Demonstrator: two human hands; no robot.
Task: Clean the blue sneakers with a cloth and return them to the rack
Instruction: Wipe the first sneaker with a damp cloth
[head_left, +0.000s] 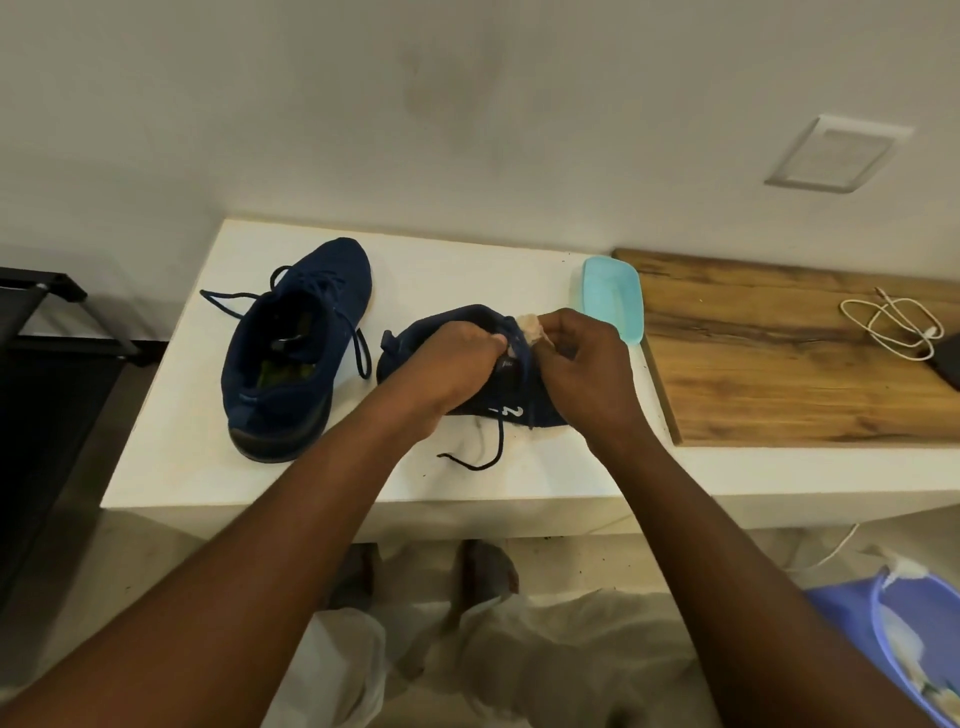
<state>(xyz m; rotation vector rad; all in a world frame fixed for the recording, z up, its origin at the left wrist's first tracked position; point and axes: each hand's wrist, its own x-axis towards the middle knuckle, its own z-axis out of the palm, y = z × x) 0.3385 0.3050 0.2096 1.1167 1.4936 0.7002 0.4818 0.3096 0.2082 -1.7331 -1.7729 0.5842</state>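
Fingers (561, 325) curled: my left hand (452, 358) grips navy knit sneaker (514, 389), right hand (587, 364) pinches pale cloth wad (531, 326); dangling lace (491, 453) could snag.

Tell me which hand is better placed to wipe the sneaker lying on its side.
Probably the right hand: it already pinches the cloth at the sneaker, while the left hand grips it.

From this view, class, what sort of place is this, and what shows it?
Probably a home, perhaps a hallway corner: a white bench with sneakers on it, a black rack beside it, a plastic basin on the floor.
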